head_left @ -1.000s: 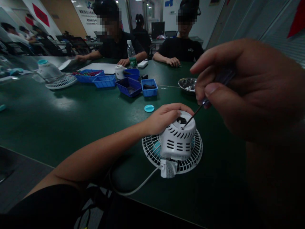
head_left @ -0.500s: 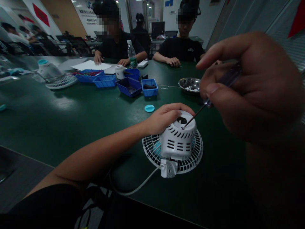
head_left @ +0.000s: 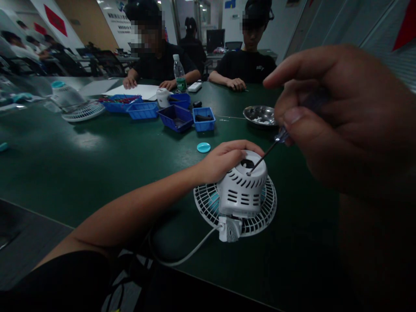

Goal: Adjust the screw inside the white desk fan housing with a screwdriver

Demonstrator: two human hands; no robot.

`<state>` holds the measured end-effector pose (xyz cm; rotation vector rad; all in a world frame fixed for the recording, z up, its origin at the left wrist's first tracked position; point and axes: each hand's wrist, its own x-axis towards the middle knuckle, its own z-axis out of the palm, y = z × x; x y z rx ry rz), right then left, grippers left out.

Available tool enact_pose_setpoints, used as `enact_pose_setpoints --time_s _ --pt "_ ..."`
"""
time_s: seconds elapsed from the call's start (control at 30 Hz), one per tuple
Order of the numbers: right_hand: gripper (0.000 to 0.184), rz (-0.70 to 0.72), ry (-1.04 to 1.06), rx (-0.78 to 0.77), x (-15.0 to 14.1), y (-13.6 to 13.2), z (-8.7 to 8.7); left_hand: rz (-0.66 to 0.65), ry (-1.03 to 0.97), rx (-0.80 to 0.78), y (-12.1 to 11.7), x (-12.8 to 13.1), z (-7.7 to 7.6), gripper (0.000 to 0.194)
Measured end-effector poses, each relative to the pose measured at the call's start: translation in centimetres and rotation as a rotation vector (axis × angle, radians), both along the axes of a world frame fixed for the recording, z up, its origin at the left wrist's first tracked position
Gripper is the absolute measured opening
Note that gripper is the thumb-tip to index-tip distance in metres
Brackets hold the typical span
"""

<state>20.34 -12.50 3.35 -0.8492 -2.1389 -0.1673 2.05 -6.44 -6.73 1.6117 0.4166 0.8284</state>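
A small white fan [head_left: 239, 193] lies grille-down on the green table [head_left: 97, 160], its motor housing facing up and its white cord [head_left: 188, 255] trailing toward me. My left hand [head_left: 224, 160] is wrapped round the far left side of the housing. Close to the camera, my right hand [head_left: 341, 117] pinches a screwdriver [head_left: 269, 149]. The thin shaft slants down and its tip rests in a hole on top of the housing.
A round blue cap [head_left: 203, 147] lies just beyond the fan. Several blue bins [head_left: 177, 117] and a metal dish [head_left: 260, 115] of small parts stand farther back. Another fan [head_left: 76, 104] sits at the left. Two people sit across the table, with a water bottle [head_left: 180, 78] before them.
My right hand has shifted slightly and its fingers have turned on the screwdriver handle; the tip stays in the same hole. A far person's hand moved over the paper.
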Motion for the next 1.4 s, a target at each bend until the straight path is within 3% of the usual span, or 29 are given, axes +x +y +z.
enact_pose_setpoints --time_s 0.13,0.3,0.37,0.53,0.67,0.93,1.2,1.3,1.4 --pt "0.039 0.172 0.115 -0.164 0.23 0.71 -0.20 0.023 0.014 0.023 0.01 0.01 0.18 0.030" --pt "0.026 -0.015 0.045 0.091 0.00 0.45 -0.30 0.016 0.025 0.032 0.03 -0.05 0.18 0.033" --pt "0.027 -0.029 0.031 0.111 -0.16 0.35 -0.29 0.017 0.018 0.030 -0.01 -0.01 0.15 0.031" --pt "0.042 0.136 0.051 -0.074 -0.02 0.90 -0.33 0.037 0.006 0.019 -0.19 0.16 0.27 0.027" --pt "0.045 0.153 0.087 -0.176 0.25 1.10 -0.36 0.027 0.004 0.003 -0.26 0.19 0.44 0.030" --pt "0.020 -0.009 0.072 0.094 -0.31 0.41 -0.31 0.021 0.012 0.007 -0.12 0.09 0.24 0.027" --pt "0.039 0.128 0.085 -0.095 -0.05 0.33 -0.04 0.029 0.008 0.013 -0.09 0.14 0.29 0.031" --pt "0.037 0.162 0.070 -0.068 0.00 0.53 -0.03 0.034 0.010 -0.003 -0.12 0.16 0.31 0.032" --pt "0.029 0.121 0.047 0.053 0.02 0.67 -0.26 0.025 0.013 -0.001 -0.08 0.09 0.24 0.030"
